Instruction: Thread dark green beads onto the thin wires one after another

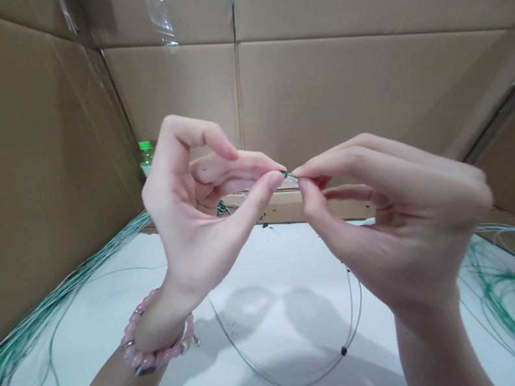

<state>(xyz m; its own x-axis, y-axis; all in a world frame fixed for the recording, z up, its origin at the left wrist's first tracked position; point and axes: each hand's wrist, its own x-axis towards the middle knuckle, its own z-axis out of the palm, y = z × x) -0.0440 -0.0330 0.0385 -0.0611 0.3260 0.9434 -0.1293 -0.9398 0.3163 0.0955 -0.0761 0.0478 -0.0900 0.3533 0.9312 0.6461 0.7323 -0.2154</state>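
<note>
The left hand (189, 231) and right hand (404, 214) were brought together, each pinching a green wire end (289, 176) between thumb and forefinger. A thin wire loop (299, 385) with a dark bead (344, 350) hung below both hands.

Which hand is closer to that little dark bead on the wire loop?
Right hand: above and to the right of the bead. Left hand: farther off, up and to the left.

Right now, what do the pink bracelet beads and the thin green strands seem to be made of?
The bracelet beads look like polished rose quartz or glass: glossy, cloudy pink. The green strands look like plastic-coated wire or cord, smooth, holding loose curves.
</note>
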